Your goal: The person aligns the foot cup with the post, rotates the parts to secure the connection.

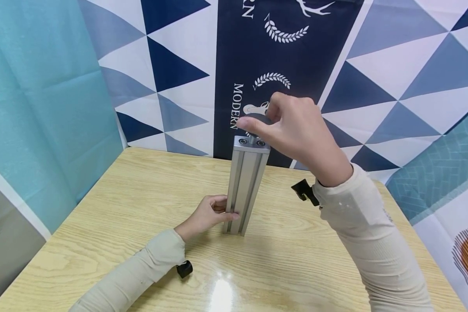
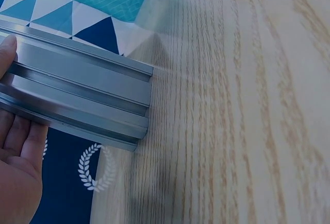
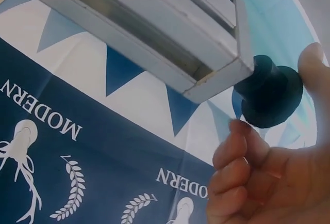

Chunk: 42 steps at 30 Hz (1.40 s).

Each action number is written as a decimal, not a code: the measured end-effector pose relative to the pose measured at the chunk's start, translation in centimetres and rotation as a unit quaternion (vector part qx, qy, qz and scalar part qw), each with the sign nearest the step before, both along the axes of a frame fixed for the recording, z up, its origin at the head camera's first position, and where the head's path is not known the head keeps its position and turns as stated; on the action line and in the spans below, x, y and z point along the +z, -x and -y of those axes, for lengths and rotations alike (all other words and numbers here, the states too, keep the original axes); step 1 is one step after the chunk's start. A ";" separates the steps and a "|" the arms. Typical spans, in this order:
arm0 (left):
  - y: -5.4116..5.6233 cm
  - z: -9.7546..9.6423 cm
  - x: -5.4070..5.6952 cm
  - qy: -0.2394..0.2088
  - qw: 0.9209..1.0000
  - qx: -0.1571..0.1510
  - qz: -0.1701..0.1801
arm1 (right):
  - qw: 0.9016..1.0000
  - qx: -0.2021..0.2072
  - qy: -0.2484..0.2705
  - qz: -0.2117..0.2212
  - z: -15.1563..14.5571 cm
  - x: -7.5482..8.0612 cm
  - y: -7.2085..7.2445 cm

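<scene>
A silver aluminium profile [image 1: 245, 182] stands upright on the wooden table, grooves running down its sides. A flat end plate [image 1: 251, 145] with two screws caps its top. From that plate rises a black round knob [image 3: 273, 92] on a short stem. Low on the profile, my left hand [image 1: 208, 213] grips it, thumb across the front face and fingers behind. My right hand [image 1: 300, 125] is at the top, pinching the knob between thumb and fingers. In the left wrist view the lower end of the profile [image 2: 87, 82] meets the tabletop.
The wooden table [image 1: 148, 186] reaches back to a patterned cloth [image 1: 183, 47] of triangles and a dark printed panel. A turquoise curtain [image 1: 39, 86] hangs at the left. A black mount [image 1: 305, 193] sits at my right cuff, another black mount [image 1: 185, 269] at the left.
</scene>
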<state>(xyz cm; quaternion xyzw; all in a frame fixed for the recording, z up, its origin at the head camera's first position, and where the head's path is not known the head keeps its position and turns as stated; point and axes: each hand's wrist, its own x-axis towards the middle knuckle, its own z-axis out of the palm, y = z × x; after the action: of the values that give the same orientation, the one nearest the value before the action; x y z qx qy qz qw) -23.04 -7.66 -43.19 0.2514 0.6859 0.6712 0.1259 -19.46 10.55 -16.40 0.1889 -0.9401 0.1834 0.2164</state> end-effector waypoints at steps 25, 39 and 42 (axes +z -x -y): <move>0.3 -0.2 -0.2 0.008 1.000 0.009 -0.002 | 0.918 0.375 -0.066 0.109 -3.5 1.8 2.8; 0.1 -0.1 -0.1 0.012 1.000 0.007 -0.005 | 0.912 0.398 -0.075 0.059 -3.2 1.7 2.7; 0.1 -0.1 0.0 0.013 1.000 0.009 -0.003 | 0.932 0.353 -0.078 0.035 -3.1 1.5 2.6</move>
<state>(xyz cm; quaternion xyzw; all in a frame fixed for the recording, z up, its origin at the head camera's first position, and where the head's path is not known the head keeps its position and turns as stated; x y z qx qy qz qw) -23.16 -7.53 -43.23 0.2453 0.6971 0.6626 0.1214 -22.10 13.63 -14.94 0.5184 -0.8310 0.1807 0.0894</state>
